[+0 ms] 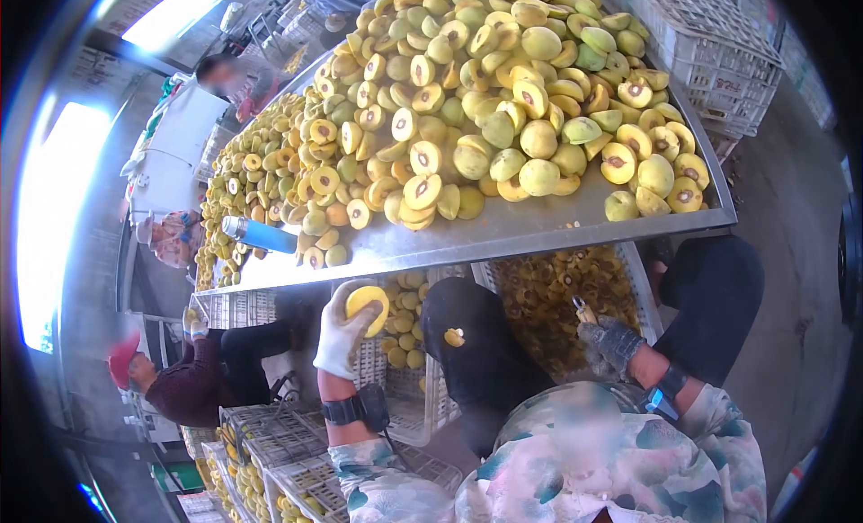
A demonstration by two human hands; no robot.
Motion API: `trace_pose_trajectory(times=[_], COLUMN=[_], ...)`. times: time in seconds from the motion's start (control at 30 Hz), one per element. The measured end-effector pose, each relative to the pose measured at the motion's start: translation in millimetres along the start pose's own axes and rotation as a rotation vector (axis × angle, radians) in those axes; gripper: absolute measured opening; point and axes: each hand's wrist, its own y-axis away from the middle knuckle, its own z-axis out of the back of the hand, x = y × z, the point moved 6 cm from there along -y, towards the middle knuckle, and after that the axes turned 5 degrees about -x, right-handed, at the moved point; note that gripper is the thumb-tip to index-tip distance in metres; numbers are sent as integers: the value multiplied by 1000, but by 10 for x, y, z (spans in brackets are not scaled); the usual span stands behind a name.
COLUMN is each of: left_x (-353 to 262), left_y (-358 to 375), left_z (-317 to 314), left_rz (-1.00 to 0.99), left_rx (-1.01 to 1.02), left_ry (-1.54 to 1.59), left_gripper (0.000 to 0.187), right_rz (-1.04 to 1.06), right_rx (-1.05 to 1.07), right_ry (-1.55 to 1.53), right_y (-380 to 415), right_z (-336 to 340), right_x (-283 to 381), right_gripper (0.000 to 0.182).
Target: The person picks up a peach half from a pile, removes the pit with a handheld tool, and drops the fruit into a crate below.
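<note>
My left hand (336, 339), in a white glove, grips a yellow peach half (378, 305) below the table edge. My right hand (615, 345) wears a dark grey glove and is closed around a small pitting tool (582, 310) with a metal tip. That hand is over a white crate (649, 300) holding brown pits and scraps (557, 298). Beside my left hand, another crate (430, 406) contains peach halves (406, 343). A small yellow piece (455, 338) lies on my dark trouser leg.
A metal table (512, 234) bears a large heap of peaches (431, 119), many halved. On it lies a blue bottle (261, 234). Stacked crates stand at the right (719, 65) and lower left (279, 424). A person in a red cap (189, 379) sits at the left; others are farther back.
</note>
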Motion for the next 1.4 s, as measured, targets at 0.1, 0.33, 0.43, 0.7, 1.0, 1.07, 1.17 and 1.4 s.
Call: trace_pose_trajectory(times=[0.1,0.33,0.43,0.7,1.0,1.07,1.17,1.4], left_x=[-139,-760,-831,-954,-938,-924,-964,-1068], left_y=[-214,-1200,-1278,-664,57,140,257,463], left_z=[148,-811,-1271,-1222,-1585,-1623,-1668,-1682], left_rz=[-189,-185,-286,-106,-96,-113,-140,-153], left_rx=[-317,-278,-230,-243,-166,-183,-171,-249], left_ry=[-747,-682,-642,769,834,783,782,789], left_gripper=[74,68,53,23,29,33,37,31], right_rz=[-109,217,379,191,325,336,442,568], right_rx=[134,-92,-176,0,141,105,48,-31], right_ry=[-255,298,341,49,180,199,209,278], right_y=[-87,20,154,375,707,830,712,589], right_z=[-58,-97,-46,-169,-672,-734,-753,-749], right_x=[-137,172,340,564,1098,1197,1112,954], right_gripper=[19,26,27,14,22,22,22,18])
